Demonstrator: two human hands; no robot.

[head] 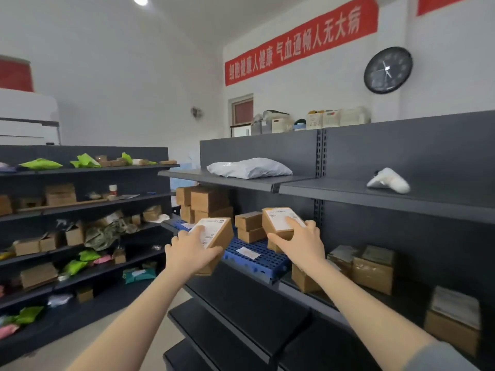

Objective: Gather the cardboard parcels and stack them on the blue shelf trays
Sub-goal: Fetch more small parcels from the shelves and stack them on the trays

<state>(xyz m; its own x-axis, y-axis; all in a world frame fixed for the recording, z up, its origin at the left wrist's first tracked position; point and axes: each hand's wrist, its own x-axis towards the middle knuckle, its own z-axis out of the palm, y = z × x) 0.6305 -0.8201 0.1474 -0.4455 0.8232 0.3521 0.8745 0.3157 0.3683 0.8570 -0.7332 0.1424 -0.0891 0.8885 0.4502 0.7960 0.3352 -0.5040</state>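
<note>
My left hand (190, 251) grips a tilted cardboard parcel (218, 232) with a white label, held just left of the blue tray (258, 259) on the middle dark shelf. My right hand (301, 243) grips a second labelled cardboard parcel (278, 222) above the tray's right end, with another box partly hidden beneath it. Two small parcels (249, 227) sit stacked on the tray between my hands. Larger cardboard boxes (206, 203) are piled at the tray's far end. A loose white label (247, 253) lies on the tray.
More cardboard parcels (372, 269) sit on the shelf right of the tray. A grey poly bag (249, 167) and a white wrapped item (388, 180) lie on the shelf above. The left shelving (88, 199) holds green bags and boxes. Lower shelf boards (241, 317) jut out below.
</note>
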